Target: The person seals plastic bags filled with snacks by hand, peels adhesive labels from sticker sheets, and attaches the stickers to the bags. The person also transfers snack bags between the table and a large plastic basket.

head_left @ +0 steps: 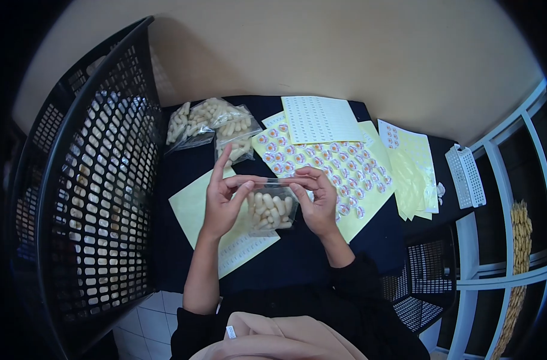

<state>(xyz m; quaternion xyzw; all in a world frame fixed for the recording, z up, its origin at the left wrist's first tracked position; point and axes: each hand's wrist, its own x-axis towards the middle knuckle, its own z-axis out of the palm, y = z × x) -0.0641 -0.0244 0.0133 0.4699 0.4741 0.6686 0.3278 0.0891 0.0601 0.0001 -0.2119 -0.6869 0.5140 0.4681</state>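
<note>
A small clear plastic bag (271, 210) filled with pale, oblong pieces hangs between my two hands over the dark table. My left hand (226, 201) pinches the upper left corner of the bag between thumb and fingers, its index finger pointing up. At the upper right corner, my right hand (312, 198) pinches the bag with its fingers curled. The top edge of the bag is stretched straight between them. Beneath the bag and my left hand lies a pale yellow sheet (243, 249). A yellow sheet of round stickers (345, 180) lies beside and partly under my right hand.
Filled plastic bags (210, 117) lie at the back left. A white printed sheet (321, 120), yellow backing paper (409, 180) and a white basket (465, 176) are at the back and right. A tall black crate (99, 198) stands left; another black basket (426, 270) sits lower right.
</note>
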